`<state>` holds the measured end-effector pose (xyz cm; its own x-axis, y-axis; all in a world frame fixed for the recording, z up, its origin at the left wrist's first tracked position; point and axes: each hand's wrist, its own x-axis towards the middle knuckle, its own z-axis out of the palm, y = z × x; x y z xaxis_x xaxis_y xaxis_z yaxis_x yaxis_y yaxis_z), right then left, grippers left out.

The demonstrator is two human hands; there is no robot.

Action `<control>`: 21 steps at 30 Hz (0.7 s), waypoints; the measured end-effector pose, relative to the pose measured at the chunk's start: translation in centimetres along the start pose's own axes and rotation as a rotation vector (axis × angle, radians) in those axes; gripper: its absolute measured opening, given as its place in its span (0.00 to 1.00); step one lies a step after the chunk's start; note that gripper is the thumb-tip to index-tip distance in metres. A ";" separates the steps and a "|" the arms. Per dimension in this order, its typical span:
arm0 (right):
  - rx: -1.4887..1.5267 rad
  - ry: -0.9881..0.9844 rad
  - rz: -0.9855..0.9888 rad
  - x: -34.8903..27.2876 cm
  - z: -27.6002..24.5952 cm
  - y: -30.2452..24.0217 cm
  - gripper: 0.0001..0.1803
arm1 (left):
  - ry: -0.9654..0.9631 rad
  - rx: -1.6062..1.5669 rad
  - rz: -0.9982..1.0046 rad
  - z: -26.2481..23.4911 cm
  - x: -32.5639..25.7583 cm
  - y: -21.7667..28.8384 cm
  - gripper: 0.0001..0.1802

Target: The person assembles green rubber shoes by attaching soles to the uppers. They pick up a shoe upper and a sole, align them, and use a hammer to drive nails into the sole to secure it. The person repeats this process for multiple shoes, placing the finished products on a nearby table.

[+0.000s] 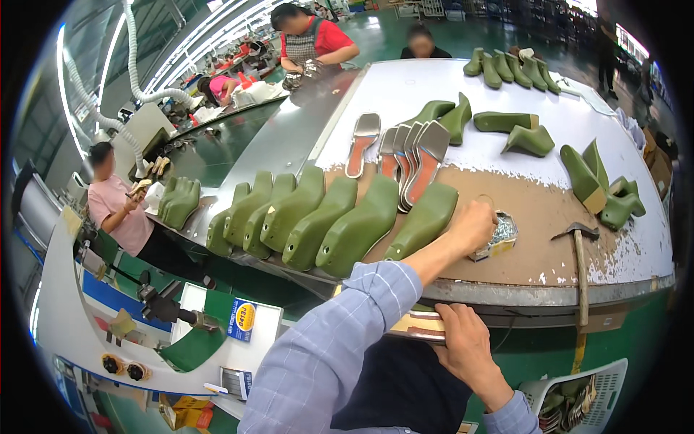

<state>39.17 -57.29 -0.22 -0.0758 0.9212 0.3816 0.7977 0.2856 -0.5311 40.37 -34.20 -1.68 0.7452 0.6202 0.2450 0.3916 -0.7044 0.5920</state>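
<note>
Small open box [502, 249] with pale, angular sides, standing upright on the brown-covered part of the table [538, 269], close to the near edge. Inside is a heap of shiny, silvery-blue metal bits [504, 229], too small to tell apart. Nearer the viewer, just below the table edge, a flat cream sole piece [419, 325] with 1 brown band and a whitish rim is held by its right end, lying roughly crosswise; its left part is mostly hidden.
</note>
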 end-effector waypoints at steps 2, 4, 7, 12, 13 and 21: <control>0.004 0.011 -0.025 0.2 0.2 0.0 0.37 | 0.019 0.019 0.001 -0.6 -0.1 -0.1 0.10; 0.001 0.023 -0.034 -0.1 0.1 -0.1 0.37 | 0.030 -0.028 0.046 -1.1 -0.4 0.6 0.10; -0.014 0.011 -0.050 0.1 0.0 0.2 0.37 | 0.134 -0.153 0.197 -2.6 -1.3 1.3 0.09; -0.038 -0.001 -0.029 -0.4 0.0 1.0 0.38 | 0.039 -0.249 -0.046 -10.3 -12.1 8.8 0.07; -0.034 -0.002 -0.046 -0.3 0.2 0.9 0.39 | 0.043 -0.312 -0.080 -10.8 -15.0 8.4 0.07; -0.091 0.166 0.125 -2.3 -3.9 4.2 0.34 | -0.004 -0.248 -0.190 -9.3 -19.9 8.0 0.05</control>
<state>45.00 -59.29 -0.38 0.1206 0.8898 0.4402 0.8459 0.1400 -0.5146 23.63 -48.92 5.31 0.6739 0.7307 0.1095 0.3804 -0.4702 0.7964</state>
